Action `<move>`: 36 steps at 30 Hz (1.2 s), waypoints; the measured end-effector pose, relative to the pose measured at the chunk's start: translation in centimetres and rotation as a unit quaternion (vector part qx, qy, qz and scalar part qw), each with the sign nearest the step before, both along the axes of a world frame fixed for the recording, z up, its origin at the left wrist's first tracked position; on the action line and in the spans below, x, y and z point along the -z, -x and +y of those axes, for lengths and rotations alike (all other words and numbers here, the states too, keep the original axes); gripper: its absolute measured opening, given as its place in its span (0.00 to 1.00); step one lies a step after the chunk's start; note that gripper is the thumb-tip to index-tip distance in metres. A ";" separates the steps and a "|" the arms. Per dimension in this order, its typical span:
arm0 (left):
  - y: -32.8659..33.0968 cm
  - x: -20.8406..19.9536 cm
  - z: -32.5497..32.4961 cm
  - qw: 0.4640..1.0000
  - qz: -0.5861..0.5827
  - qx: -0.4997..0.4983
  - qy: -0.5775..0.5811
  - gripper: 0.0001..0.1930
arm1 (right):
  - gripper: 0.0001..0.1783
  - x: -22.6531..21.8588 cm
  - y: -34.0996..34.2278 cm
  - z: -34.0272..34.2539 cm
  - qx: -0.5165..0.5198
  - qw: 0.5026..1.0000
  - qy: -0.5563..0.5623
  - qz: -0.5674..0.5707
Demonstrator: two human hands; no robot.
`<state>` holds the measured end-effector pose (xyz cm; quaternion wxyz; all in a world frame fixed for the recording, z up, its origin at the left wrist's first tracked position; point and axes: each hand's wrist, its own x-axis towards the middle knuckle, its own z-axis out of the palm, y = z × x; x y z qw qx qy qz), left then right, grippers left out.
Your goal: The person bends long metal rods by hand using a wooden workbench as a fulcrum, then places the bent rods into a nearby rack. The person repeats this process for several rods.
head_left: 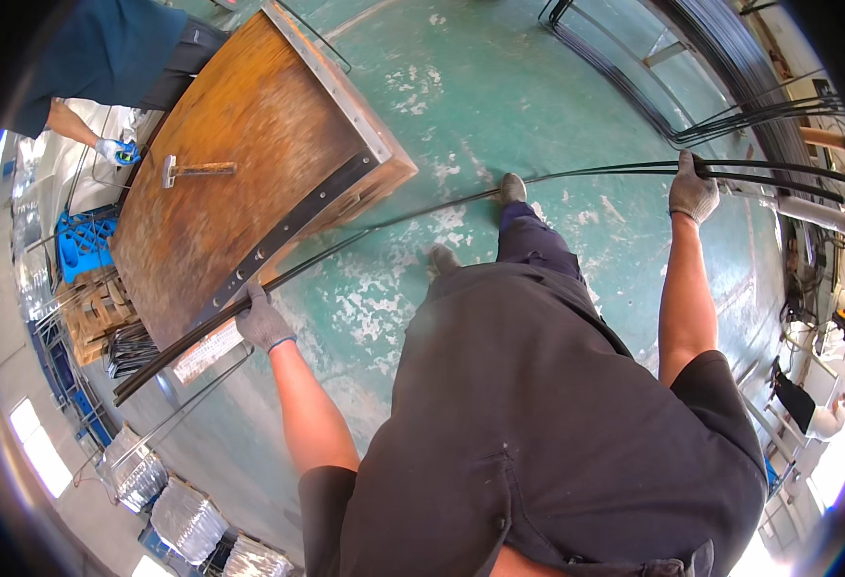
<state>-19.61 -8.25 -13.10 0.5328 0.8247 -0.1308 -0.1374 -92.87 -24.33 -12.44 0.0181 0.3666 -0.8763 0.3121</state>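
Note:
Two or more long, dark metal rods (184, 344) stretch across in front of me, from the lower left to the upper right. My left hand (265, 322), in a grey glove, is closed around them beside the worktable's near corner. Out to the right, my right hand (694, 195), gloved too, grips the same bundle close to its other end. Past that hand the rod ends spread slightly apart. Between the hands the bundle bows a little and passes above the floor near my shoes. Whether the rods touch the table edge, I cannot tell.
A worktable (259, 115) with a rusty brown top and metal edging stands at front left, bearing a hammer (201, 169). Beyond it a co-worker's gloved hand (118, 151) holds something blue. Bent black rods (624, 91) are stacked at upper right. A blue crate (84, 242) sits left.

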 end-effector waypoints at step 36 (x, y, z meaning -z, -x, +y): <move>-2.0 5.2 1.6 0.996 0.026 0.089 -0.007 0.11 | 0.21 4.0 2.8 -1.0 -0.038 0.996 -0.021 -0.078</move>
